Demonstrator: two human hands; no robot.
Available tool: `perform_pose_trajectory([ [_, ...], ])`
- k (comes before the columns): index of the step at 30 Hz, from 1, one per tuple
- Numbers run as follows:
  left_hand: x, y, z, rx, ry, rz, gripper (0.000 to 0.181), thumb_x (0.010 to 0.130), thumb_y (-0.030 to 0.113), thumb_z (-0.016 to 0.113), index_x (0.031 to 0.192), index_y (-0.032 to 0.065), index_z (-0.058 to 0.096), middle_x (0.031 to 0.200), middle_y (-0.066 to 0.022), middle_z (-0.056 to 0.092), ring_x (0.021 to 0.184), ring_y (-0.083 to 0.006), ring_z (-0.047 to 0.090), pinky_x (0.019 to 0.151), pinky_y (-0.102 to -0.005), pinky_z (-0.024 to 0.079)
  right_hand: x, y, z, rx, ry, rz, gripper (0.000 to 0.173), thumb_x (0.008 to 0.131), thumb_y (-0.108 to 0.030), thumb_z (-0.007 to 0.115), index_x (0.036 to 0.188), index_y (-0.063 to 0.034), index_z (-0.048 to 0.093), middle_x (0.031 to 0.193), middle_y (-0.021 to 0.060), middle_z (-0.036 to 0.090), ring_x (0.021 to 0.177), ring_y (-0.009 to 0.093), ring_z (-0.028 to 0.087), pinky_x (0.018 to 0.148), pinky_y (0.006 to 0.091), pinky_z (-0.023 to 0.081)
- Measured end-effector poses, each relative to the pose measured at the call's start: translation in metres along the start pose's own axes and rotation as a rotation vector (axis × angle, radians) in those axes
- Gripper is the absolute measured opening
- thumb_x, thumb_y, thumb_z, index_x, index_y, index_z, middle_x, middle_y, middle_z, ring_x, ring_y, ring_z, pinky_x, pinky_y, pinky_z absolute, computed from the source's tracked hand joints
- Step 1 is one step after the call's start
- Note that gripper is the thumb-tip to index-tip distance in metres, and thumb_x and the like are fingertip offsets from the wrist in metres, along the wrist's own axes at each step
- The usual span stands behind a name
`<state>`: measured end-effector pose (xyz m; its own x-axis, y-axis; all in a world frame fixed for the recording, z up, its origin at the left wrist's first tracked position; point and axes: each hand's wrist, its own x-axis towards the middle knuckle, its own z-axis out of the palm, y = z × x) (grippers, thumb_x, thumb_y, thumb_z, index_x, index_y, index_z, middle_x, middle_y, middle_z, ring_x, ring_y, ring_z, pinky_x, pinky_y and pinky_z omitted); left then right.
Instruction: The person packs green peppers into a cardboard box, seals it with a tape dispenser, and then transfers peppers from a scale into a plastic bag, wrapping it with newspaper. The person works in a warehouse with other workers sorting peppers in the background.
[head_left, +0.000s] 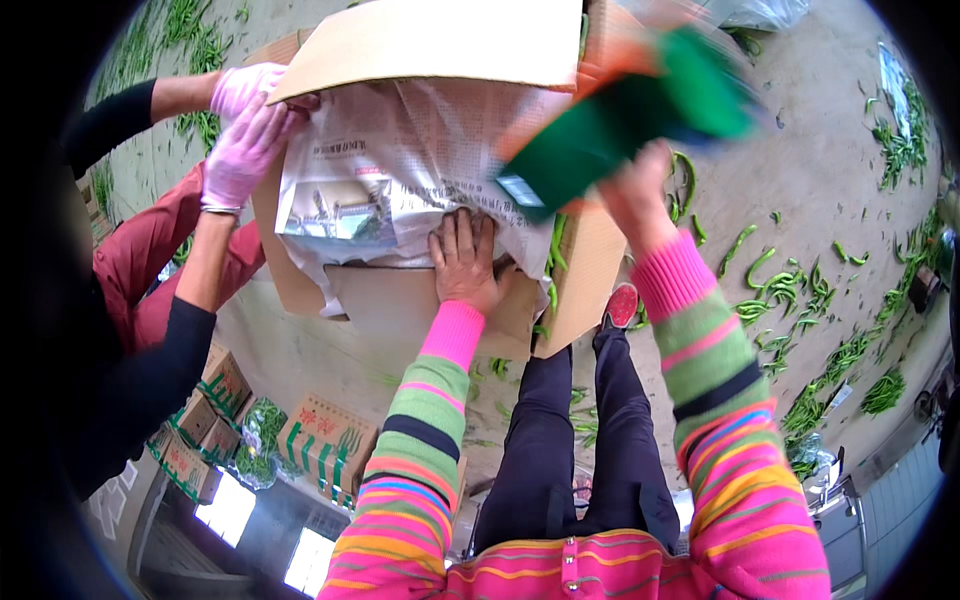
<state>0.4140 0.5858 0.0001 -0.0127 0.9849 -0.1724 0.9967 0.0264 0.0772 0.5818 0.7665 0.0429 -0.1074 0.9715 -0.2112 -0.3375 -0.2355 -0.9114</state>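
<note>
In front of me stands an open cardboard box, its contents covered by sheets of newspaper. Green chili peppers poke out along the box's right side. My left hand presses on the newspaper near the close edge, fingers spread, by a folded-in flap. My right hand grips a green and orange packing tape dispenser, blurred by motion, above the box's right side. The far flap lies partly over the newspaper.
At the left, a co-worker's pink-gloved hands hold the box's far-left corner. Loose chili peppers litter the concrete floor at right. Several taped cartons and bagged peppers stand at lower left.
</note>
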Motion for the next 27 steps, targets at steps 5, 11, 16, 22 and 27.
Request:
perform_pose_trajectory([
  [5,0.014,0.014,-0.005,-0.054,-0.048,0.002,0.086,0.055,0.039,0.070,0.128,0.0114,0.034,0.136,-0.0189,0.020,0.126,-0.0376,0.017,0.100,-0.0548,0.013,-0.085,0.101,-0.173,-0.423,0.309,0.089,0.033,0.081,0.004,0.039,0.112,-0.0048,0.043,0.104,0.0053,0.051,0.095,0.013,0.048,0.082,0.0252,0.039],
  [11,0.007,0.009,0.001,0.013,0.002,0.060,0.085,0.059,0.041,0.060,0.127,0.0005,0.031,0.136,-0.0237,0.018,0.127,-0.0409,0.013,0.100,-0.0553,0.010,-0.126,0.106,-0.165,0.228,0.336,0.424,0.041,0.084,-0.034,0.044,0.107,-0.0012,0.052,0.106,0.0088,0.056,0.098,0.022,0.052,0.087,0.0326,0.039],
  [16,-0.004,-0.001,-0.005,0.011,-0.030,0.021,0.084,0.061,0.043,0.058,0.128,0.0014,0.029,0.136,-0.0234,0.018,0.127,-0.0408,0.013,0.100,-0.0559,0.010,-0.173,-0.037,-0.103,0.230,0.303,0.486,0.059,0.075,-0.027,0.062,0.122,-0.0029,0.037,0.109,0.0116,0.051,0.094,0.021,0.053,0.082,0.0320,0.044],
  [22,0.004,0.004,-0.007,0.006,-0.074,0.006,0.086,0.060,0.045,0.065,0.131,0.0115,0.029,0.139,-0.0192,0.014,0.129,-0.0356,0.010,0.102,-0.0542,0.009,-0.134,-0.038,0.006,0.802,0.030,0.152,0.081,0.073,-0.032,0.064,0.133,-0.0079,0.016,0.110,0.0164,0.048,0.088,0.024,0.055,0.072,0.0330,0.050],
  [27,-0.012,0.012,-0.042,-0.094,0.322,-0.021,0.066,0.065,0.034,0.063,0.123,0.0113,0.041,0.119,-0.0134,0.035,0.113,-0.0312,0.030,0.092,-0.0485,0.022,-0.079,-0.036,0.055,0.764,-0.211,0.402,0.047,0.080,-0.026,0.057,0.119,-0.0053,0.040,0.105,0.0087,0.052,0.090,0.018,0.054,0.077,0.0281,0.046],
])
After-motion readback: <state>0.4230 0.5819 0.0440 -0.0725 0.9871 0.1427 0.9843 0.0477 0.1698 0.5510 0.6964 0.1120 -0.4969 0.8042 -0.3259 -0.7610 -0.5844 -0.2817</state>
